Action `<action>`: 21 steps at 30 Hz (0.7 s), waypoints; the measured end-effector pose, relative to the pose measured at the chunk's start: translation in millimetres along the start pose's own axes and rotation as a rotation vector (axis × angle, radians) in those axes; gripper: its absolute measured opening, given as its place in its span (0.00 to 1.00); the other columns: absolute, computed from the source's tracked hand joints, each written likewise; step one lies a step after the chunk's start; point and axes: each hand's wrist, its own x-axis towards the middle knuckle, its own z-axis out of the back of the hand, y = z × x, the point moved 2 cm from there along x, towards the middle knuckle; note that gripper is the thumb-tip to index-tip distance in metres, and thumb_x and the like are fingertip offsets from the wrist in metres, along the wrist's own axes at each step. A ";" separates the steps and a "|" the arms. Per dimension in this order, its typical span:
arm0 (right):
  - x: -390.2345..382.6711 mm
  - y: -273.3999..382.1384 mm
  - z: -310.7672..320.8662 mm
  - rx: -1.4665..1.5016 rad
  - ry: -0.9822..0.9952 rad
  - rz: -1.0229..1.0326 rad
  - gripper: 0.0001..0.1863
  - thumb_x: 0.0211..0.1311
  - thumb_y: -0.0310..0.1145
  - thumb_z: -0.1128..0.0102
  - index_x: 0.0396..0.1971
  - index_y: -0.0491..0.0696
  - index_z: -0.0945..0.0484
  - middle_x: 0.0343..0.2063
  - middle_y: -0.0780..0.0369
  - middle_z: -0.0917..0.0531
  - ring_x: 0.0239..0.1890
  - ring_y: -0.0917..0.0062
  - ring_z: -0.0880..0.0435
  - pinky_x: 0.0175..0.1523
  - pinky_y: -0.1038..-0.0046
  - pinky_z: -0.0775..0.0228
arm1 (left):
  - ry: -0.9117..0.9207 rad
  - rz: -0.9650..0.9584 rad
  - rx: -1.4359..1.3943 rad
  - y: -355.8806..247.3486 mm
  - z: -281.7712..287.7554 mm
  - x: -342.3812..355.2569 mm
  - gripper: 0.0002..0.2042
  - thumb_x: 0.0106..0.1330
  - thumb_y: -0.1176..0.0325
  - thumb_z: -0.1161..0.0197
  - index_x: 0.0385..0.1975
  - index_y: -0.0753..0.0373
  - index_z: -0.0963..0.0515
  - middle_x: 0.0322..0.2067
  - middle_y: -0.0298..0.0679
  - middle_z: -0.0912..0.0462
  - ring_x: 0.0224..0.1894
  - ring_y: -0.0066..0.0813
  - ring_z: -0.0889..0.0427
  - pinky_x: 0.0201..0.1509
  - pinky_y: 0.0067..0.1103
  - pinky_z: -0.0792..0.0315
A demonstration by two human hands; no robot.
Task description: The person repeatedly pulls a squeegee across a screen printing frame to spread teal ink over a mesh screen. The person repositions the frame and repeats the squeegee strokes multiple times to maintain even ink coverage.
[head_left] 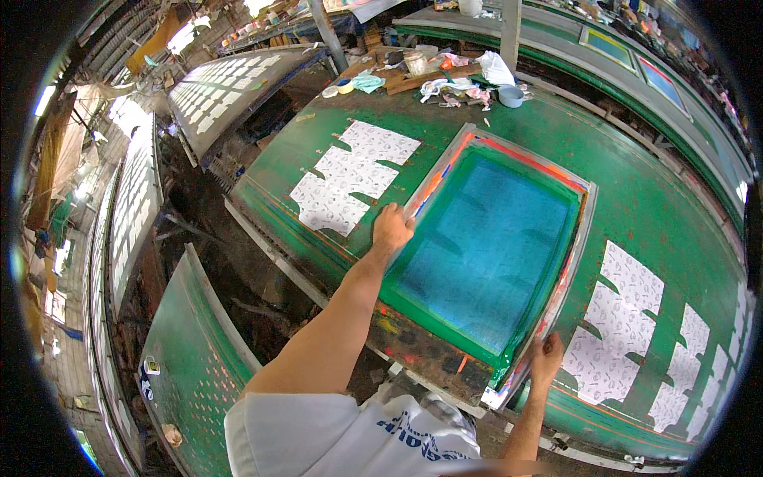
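Observation:
A screen printing frame (pixel 586 230) lies over the long green table (pixel 274 187) right in front of me. Its blue mesh (pixel 489 246) has a green border, with orange and blue smears along the rim and wet-looking green ink at the near right corner. My left hand (pixel 392 228) is closed on the frame's left side. At the right side, near the close corner, my right hand (pixel 547 358) grips the rim with curled fingers. White printed fabric pieces (pixel 354 175) lie flat left of the frame, and more printed fabric pieces (pixel 616 326) lie to its right.
A grey-blue bowl (pixel 511 97), rags (pixel 457 89), a white bag (pixel 497 68) and tape rolls (pixel 345 86) crowd the table's far end. A grey post (pixel 510 36) rises behind them. Another green table (pixel 187 350) stands at lower left, and a table with pale pieces (pixel 230 87) at upper left.

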 end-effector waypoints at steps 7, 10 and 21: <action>-6.6 8.8 2.2 -0.162 0.082 -0.045 0.33 0.58 0.35 0.24 0.63 0.36 0.22 0.47 0.49 0.18 0.49 0.57 0.18 0.56 0.58 0.24 | -0.029 -0.018 -0.015 3.4 -4.1 -1.5 0.19 0.63 0.59 0.29 0.42 0.71 0.17 0.45 0.52 0.19 0.53 0.53 0.19 0.57 0.42 0.21; -6.9 12.7 5.4 -0.172 0.111 -0.030 0.32 0.58 0.34 0.24 0.62 0.37 0.21 0.43 0.51 0.18 0.45 0.60 0.19 0.53 0.60 0.25 | -0.058 -0.035 -0.010 1.3 -2.4 -0.8 0.18 0.62 0.60 0.29 0.41 0.71 0.17 0.44 0.52 0.19 0.52 0.53 0.19 0.56 0.42 0.21; -20.8 24.0 4.9 -0.255 0.065 -0.063 0.38 0.49 0.33 0.18 0.63 0.37 0.21 0.44 0.50 0.18 0.45 0.57 0.18 0.53 0.58 0.23 | -0.040 -0.044 -0.049 2.9 -0.4 0.4 0.17 0.60 0.61 0.28 0.38 0.70 0.18 0.43 0.51 0.20 0.51 0.53 0.19 0.55 0.42 0.21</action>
